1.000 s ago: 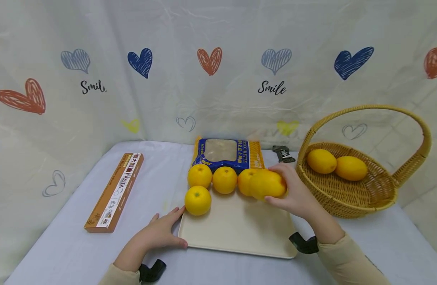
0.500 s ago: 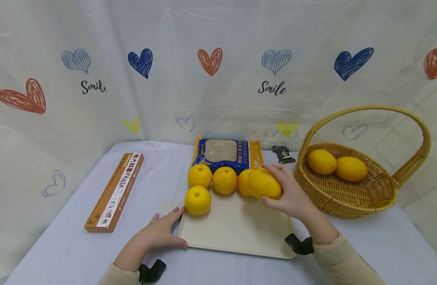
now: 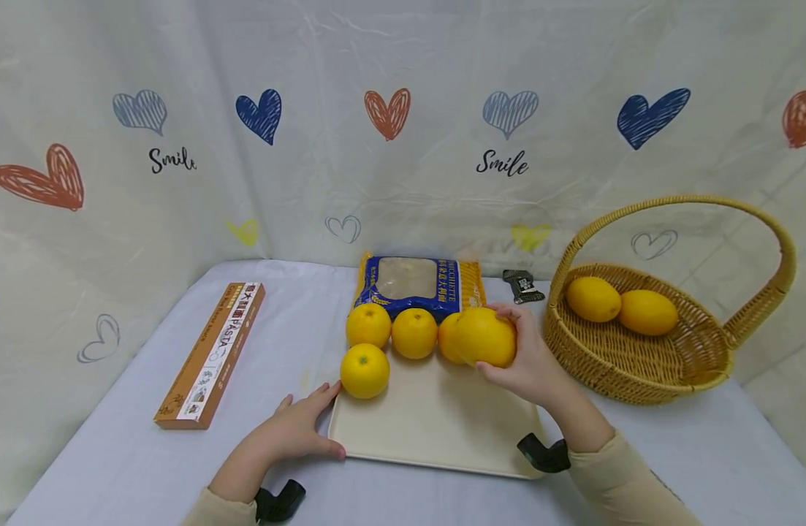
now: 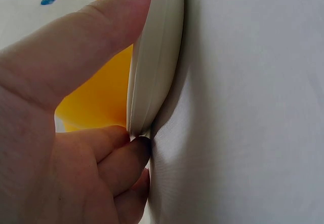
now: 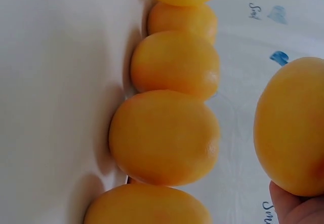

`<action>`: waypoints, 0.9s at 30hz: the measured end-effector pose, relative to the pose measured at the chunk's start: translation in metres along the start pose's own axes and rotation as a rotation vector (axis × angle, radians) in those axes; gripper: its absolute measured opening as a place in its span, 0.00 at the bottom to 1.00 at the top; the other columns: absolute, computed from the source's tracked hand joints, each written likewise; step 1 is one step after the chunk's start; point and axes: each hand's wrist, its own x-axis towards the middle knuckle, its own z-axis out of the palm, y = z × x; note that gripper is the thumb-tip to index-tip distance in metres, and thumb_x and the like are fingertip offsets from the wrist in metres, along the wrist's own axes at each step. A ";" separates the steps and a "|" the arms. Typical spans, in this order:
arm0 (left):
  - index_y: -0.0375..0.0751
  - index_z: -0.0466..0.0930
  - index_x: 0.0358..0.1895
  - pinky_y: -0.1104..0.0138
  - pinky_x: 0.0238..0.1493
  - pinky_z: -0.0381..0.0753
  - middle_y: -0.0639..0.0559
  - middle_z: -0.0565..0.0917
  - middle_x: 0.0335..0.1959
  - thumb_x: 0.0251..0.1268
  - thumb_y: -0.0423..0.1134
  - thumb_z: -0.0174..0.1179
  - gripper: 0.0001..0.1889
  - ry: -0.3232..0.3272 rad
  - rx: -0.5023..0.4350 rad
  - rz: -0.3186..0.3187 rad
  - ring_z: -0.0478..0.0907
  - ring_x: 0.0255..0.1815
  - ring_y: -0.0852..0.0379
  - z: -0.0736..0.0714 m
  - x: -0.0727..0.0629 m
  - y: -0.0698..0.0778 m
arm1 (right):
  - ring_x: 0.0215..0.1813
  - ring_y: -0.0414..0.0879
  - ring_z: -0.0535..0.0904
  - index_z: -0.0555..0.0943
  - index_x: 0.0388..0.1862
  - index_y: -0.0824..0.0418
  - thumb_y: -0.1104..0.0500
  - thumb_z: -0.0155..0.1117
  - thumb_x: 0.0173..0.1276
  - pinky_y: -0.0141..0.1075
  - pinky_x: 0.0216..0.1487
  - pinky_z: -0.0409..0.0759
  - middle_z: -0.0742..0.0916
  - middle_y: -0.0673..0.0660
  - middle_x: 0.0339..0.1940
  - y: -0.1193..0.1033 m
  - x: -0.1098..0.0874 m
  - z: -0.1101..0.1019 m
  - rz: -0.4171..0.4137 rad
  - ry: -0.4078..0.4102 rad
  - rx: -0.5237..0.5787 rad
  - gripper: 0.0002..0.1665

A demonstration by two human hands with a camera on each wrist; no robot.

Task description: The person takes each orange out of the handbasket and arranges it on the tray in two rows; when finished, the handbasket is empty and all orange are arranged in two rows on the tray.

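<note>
My right hand (image 3: 530,358) holds an orange (image 3: 491,337) above the far right part of a cream tray (image 3: 435,431). In the right wrist view this held orange (image 5: 296,127) stands apart from the row on the tray, with fingertips at its lower end. In the back row sit several oranges, among them a left one (image 3: 368,326) and a middle one (image 3: 414,334); the right end is partly hidden behind the held fruit. One more orange (image 3: 365,371) rests in front at the left. My left hand (image 3: 297,427), fingers spread, touches the tray's left edge near its front corner.
A wicker basket (image 3: 639,369) with a tall handle holds two yellow-orange fruits (image 3: 593,299) at the right. Behind the tray lies a blue and yellow pasta bag (image 3: 409,281), beside a small black packet (image 3: 524,286). A long pasta box (image 3: 212,354) lies at the left.
My right hand has shifted slightly left with the orange, which has turned and looks rounder now. The left hand and the tray stay put.
</note>
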 end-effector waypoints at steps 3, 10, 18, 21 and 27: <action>0.47 0.55 0.69 0.37 0.65 0.34 0.46 0.60 0.69 0.28 0.63 0.70 0.57 -0.002 0.001 -0.001 0.53 0.72 0.48 0.000 0.000 0.000 | 0.53 0.53 0.71 0.60 0.63 0.56 0.62 0.73 0.43 0.49 0.49 0.73 0.70 0.60 0.60 -0.002 0.000 0.000 -0.007 -0.028 -0.048 0.48; 0.48 0.55 0.70 0.37 0.66 0.34 0.46 0.60 0.70 0.28 0.63 0.70 0.57 -0.009 0.003 -0.007 0.53 0.72 0.48 -0.002 0.000 0.000 | 0.55 0.53 0.68 0.68 0.59 0.51 0.58 0.73 0.41 0.50 0.48 0.73 0.69 0.57 0.59 -0.005 -0.001 0.005 -0.040 -0.047 -0.105 0.42; 0.48 0.55 0.70 0.38 0.66 0.34 0.46 0.60 0.70 0.29 0.63 0.71 0.57 -0.012 -0.004 -0.012 0.53 0.72 0.47 0.001 0.000 -0.001 | 0.61 0.57 0.68 0.61 0.55 0.58 0.64 0.73 0.41 0.51 0.52 0.72 0.70 0.58 0.63 -0.006 -0.002 0.014 -0.037 -0.066 0.048 0.42; 0.48 0.55 0.70 0.38 0.66 0.33 0.46 0.60 0.70 0.29 0.63 0.70 0.57 -0.011 -0.003 -0.013 0.53 0.72 0.48 0.000 0.000 -0.001 | 0.57 0.52 0.69 0.61 0.59 0.53 0.61 0.73 0.40 0.48 0.48 0.72 0.71 0.55 0.61 -0.009 -0.001 0.018 -0.024 -0.073 -0.006 0.46; 0.50 0.55 0.70 0.38 0.66 0.33 0.48 0.60 0.70 0.28 0.64 0.70 0.57 -0.013 0.010 -0.016 0.53 0.72 0.49 0.001 0.002 -0.002 | 0.62 0.50 0.64 0.64 0.64 0.49 0.55 0.73 0.41 0.51 0.57 0.67 0.72 0.51 0.62 -0.012 0.002 0.027 -0.082 -0.109 -0.107 0.48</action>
